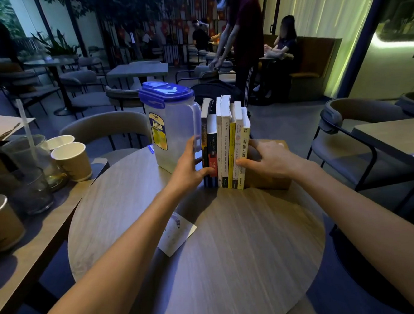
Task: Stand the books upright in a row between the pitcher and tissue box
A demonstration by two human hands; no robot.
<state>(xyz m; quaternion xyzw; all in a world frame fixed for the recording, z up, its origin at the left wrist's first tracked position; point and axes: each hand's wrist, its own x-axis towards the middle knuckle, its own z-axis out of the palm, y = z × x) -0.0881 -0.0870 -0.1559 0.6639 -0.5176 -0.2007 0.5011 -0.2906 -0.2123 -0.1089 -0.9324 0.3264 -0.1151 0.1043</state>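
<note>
paperback books (225, 145) upright between aqua pitcher (167, 125) and tissue box (274, 180) on round desk (207, 243), left grip (189, 169) grasping row's left end, right grip (273, 159) released, pressing right end

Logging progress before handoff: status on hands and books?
Left hand grips row's left end, right hand presses right end. Books upright between pitcher and tissue box. Paper card lies clear of row.

A white card (176, 233) is lying on the round wooden table (233, 254). On the neighbouring table (57, 218), two paper cups (73, 161) are standing beside a clear cup (27, 156) holding a straw. Behind, a person (244, 42) wearing a headset is bending over a chair (209, 73).
</note>
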